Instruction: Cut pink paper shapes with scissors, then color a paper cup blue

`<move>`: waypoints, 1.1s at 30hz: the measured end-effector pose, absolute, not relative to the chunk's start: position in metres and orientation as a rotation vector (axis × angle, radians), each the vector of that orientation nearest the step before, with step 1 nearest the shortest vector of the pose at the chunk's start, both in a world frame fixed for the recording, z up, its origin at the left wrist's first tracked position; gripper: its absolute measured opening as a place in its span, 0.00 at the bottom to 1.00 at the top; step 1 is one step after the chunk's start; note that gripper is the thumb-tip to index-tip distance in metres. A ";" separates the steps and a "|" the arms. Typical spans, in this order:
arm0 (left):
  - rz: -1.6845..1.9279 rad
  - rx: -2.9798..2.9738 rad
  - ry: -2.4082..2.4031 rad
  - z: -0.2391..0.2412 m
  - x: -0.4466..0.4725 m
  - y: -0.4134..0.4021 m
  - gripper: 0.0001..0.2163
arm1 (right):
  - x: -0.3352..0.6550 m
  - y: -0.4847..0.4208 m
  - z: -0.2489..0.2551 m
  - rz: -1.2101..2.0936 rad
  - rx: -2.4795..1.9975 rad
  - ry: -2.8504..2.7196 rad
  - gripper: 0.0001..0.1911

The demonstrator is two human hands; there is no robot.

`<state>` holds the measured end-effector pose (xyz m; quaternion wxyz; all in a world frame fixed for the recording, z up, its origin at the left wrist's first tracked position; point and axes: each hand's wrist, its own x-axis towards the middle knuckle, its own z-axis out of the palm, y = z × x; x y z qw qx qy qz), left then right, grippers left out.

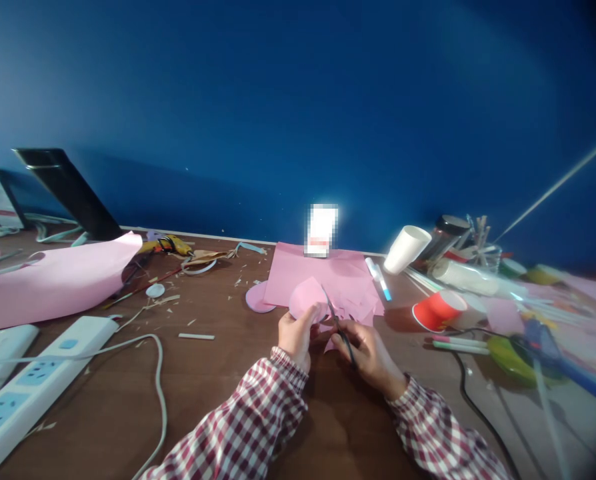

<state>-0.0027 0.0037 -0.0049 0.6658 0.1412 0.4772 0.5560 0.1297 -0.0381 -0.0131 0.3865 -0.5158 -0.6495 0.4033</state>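
Note:
My left hand (297, 333) pinches a piece of pink paper (307, 297) with a rounded outline, thumb on top. In my right hand (371, 353) is a pair of dark scissors (345, 340), its blades pointing away from me along the right edge of that paper. Beneath and beyond both hands lies a larger pink sheet (291, 267), with pink offcuts (361, 303) scattered over its right side. A pink paper disc (259, 297) rests at the sheet's left edge. Whether the blades are fully closed is hard to make out.
A white paper cup (408, 249), a red cup (438, 311) and a marker (379, 279) stand or lie to the right, near a black cable (471, 400). At left are a power strip (43, 373), its cord, and a curved pink sheet (63, 277). A blue wall (298, 120) closes the back.

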 end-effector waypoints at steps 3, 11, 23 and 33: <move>1.256 0.318 1.065 -0.005 -0.003 0.004 0.16 | 0.130 -0.038 -0.014 1.057 -1.323 -1.632 0.10; 1.265 0.296 1.009 -0.004 -0.005 0.005 0.13 | 0.128 -0.036 -0.012 1.171 -1.238 -1.369 0.14; 1.101 0.343 0.853 -0.008 -0.002 0.002 0.12 | 0.130 -0.029 -0.013 1.167 -1.202 -1.174 0.16; 0.960 0.626 0.811 -0.012 0.000 -0.005 0.14 | 0.134 -0.024 -0.019 1.114 -1.153 -0.987 0.21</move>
